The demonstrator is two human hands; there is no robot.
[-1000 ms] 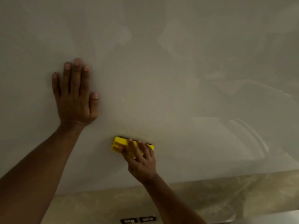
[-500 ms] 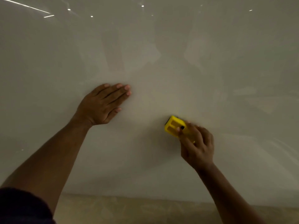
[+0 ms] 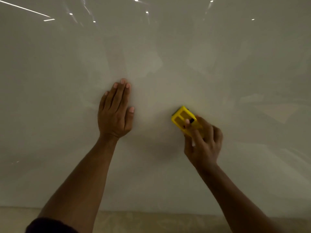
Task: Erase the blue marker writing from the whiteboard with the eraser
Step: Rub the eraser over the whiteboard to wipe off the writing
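The eraser [image 3: 184,121] is a yellow, rigid plastic block, judged light and stiff; its smooth shell may slip, so take hold across the long side edges. It lies flat against the whiteboard [image 3: 218,73], right of centre, tilted with one end toward the upper left. The right hand [image 3: 202,143] has its grip closed on the eraser's lower end, fingers [image 3: 189,125] over the back, forearm extended up from the lower right. The left hand [image 3: 115,113] is flat and open on the whiteboard, fingers together, holding nothing. No blue marker writing is discernible in this view.
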